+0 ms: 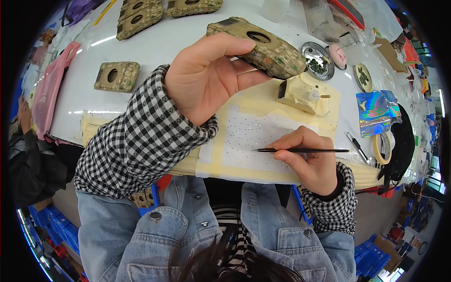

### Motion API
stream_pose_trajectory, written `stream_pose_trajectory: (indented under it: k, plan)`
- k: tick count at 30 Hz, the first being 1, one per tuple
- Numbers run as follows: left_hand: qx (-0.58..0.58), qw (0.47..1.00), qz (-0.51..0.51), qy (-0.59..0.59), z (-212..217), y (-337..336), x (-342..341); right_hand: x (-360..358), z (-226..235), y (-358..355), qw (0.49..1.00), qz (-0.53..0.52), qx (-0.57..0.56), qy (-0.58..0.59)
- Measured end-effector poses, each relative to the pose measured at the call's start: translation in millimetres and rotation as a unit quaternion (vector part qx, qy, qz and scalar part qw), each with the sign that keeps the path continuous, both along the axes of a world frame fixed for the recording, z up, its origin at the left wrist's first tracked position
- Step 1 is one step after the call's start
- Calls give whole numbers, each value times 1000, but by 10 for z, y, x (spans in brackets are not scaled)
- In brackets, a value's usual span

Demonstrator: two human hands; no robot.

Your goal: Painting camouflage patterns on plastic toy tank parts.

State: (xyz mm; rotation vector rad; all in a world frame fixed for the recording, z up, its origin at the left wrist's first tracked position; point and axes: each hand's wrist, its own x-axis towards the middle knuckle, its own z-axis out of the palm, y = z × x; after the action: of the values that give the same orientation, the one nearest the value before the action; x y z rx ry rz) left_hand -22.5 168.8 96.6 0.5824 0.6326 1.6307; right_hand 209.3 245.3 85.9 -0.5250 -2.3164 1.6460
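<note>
My left hand (206, 70) is raised above the table, closed around a camouflage-painted model tank hull (275, 51) with a round opening in its top. The hull is tilted, its lower end near a metal dish (323, 48). Low over a white sheet (239, 152) dotted with small dark and shiny specks, my right hand (305, 155) pinches a slim dark pointed tool (319, 150). The tool lies nearly level, its fine tip pointing left over the sheet. Whether it is a brush or tweezers is hard to make out.
More camouflage hulls (116, 76) rest at the left and far left. A foam block (303, 96), a knife (357, 147), a tape roll (381, 148) and a shiny pouch (377, 113) lie at the right. A pink mesh basket (52, 91) stands at the left edge.
</note>
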Motion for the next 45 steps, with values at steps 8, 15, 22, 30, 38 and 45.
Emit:
stream_pose_trajectory:
  k: [8, 15, 22, 30, 38, 45]
  plan:
    - [1, 1000, -2, 3, -8, -10, -8, 4, 19, -20, 1000, -13, -15, 1]
    - [-17, 1000, 10, -6, 19, -12, 5, 75, 134, 1, 991, -85, -92, 48]
    - [-30, 997, 10, -67, 61, -43, 68, 27, 614, 119, 957, -123, -73, 251]
    - [-40, 997, -29, -63, 93, -86, 134, -222, 593, 129, 955, -138, -9, 264]
    - [-43, 996, -40, -74, 109, -84, 171, -266, 516, 109, 955, -151, 51, 248]
    - [-43, 994, -41, -95, 109, -83, 170, -274, 513, 104, 960, -147, 48, 235]
